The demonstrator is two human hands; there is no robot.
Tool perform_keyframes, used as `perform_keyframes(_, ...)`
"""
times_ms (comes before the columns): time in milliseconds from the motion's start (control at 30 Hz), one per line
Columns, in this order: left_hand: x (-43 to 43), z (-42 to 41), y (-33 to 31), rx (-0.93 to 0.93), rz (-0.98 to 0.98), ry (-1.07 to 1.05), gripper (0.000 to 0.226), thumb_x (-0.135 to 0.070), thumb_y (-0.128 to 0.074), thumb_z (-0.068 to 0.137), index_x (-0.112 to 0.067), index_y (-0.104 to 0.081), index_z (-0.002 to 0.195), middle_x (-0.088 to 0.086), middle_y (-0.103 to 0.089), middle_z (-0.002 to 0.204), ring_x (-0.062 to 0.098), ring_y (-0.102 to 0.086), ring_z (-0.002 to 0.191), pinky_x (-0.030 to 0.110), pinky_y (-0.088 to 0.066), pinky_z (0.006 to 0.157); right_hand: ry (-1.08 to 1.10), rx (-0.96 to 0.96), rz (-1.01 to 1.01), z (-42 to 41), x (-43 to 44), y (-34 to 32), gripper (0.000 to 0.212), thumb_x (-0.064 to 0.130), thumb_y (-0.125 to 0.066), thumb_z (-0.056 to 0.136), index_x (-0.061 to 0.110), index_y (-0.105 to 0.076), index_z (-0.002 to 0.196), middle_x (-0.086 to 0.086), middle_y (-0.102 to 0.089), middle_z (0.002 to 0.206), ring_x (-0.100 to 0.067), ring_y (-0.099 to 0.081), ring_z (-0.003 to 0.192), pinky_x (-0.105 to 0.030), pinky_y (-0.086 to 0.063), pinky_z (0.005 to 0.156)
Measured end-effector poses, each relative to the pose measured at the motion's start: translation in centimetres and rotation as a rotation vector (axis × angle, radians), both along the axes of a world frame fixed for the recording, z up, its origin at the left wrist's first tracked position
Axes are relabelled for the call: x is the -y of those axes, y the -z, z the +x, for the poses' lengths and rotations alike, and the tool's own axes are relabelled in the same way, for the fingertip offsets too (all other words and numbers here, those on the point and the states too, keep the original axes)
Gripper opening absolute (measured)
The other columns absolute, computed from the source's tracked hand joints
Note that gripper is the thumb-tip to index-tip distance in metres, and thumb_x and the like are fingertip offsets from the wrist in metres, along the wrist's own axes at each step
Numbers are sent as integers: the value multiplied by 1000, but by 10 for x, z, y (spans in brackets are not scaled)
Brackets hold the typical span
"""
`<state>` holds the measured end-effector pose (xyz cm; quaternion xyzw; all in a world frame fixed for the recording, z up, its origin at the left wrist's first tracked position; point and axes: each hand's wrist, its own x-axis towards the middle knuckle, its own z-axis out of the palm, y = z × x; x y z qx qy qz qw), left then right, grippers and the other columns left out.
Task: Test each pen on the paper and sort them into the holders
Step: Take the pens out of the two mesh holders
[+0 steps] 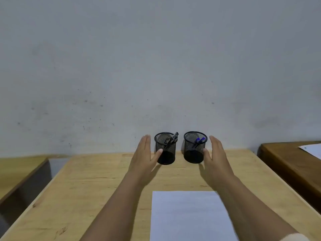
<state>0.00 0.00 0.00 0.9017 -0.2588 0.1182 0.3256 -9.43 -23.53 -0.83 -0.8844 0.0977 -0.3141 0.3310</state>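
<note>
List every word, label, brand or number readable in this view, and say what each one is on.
None can be read.
White paper: no writing shows on it.
Second sheet on the dark table at right: a tiny dark mark, too small to read.
Pens in the left holder and the right holder: any print is too small to tell.

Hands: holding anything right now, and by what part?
Nothing held. Left hand and right hand are open, each flanking a mesh holder's outer side; thumbs near or touching the walls, no grip closed.

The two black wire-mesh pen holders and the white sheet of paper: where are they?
Left black wire-mesh pen holder [165,150], head view, front mesh wall.
Right black wire-mesh pen holder [194,150], head view, front mesh wall.
White sheet of paper [189,216], head view, middle.
</note>
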Motion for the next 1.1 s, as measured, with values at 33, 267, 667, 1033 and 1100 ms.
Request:
perform_keyframes(33,6,2,0,16,-8,4,74,-54,-33,95,-17,-1,150,-2,0,160,7,4,146,24,-2,117,-2,33,25,3,-2,-1,49,22,-39,95,21,-24,142,8,-27,147,-5,-24,136,-22,-21,111)
perform_keyframes(267,43,17,-12,143,21,85,62,-43,-39,97,-12,-21,146,2,-29,152,15,-24,140,24,-19,112,-36,158,2,33,-1,-12,34,6,-48,92,5,-52,126,-10,-59,121,-25,-54,113,-31,-41,98)
perform_keyframes(667,67,33,-32,12,68,255,47,-36,-44,97,-19,-37,141,-4,-46,142,12,-41,131,29,-36,102,-228,35,-95,54,2,-35,25,12,-61,87,12,-64,112,-1,-69,107,-12,-60,95,-19,-44,87)
perform_keyframes(1033,66,43,-34,-1,46,286,37,-35,-53,93,-16,-53,125,-4,-51,117,9,-51,100,28,-44,87,-266,-5,-148,59,12,-32,25,15,-60,88,10,-65,112,-2,-66,110,-18,-59,102,-29,-46,90)
perform_keyframes(1100,67,44,-33,10,35,275,34,-35,-53,93,-15,-55,120,-5,-52,112,8,-49,95,25,-42,82,-259,-6,-151,59,12,-31,25,17,-58,89,12,-64,113,-1,-66,111,-18,-59,103,-33,-48,91)
